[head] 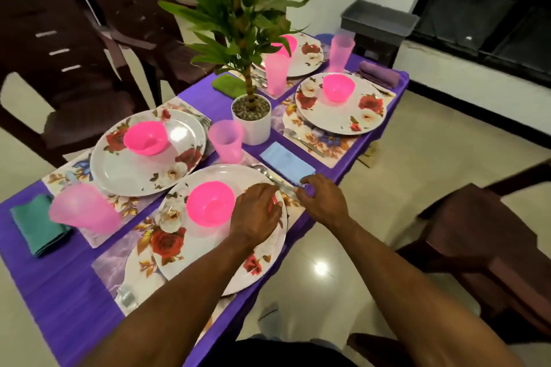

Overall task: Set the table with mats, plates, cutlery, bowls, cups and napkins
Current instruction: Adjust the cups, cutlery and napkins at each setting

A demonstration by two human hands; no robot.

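Note:
A purple table (62, 286) holds several place settings: floral mats, flowered plates, pink bowls, pink cups and folded napkins. At the nearest setting a pink bowl (210, 202) sits on a flowered plate (208, 250). My left hand (257, 211) lies over the plate's right rim, fingers loosely curved. My right hand (320, 198) rests by the table's near edge, its fingertips at the near end of the light blue napkin (286, 161) and the handles of the cutlery (275, 180) beside the plate. Whether either hand grips anything is unclear.
A potted plant (251, 119) stands mid-table, with a pink cup (225, 141) beside it. Another pink cup (83, 211) and a teal napkin (34, 225) lie at the left. Dark chairs (59, 62) stand beyond the table and one (492, 247) at the right. A grey bin (378, 21) sits behind.

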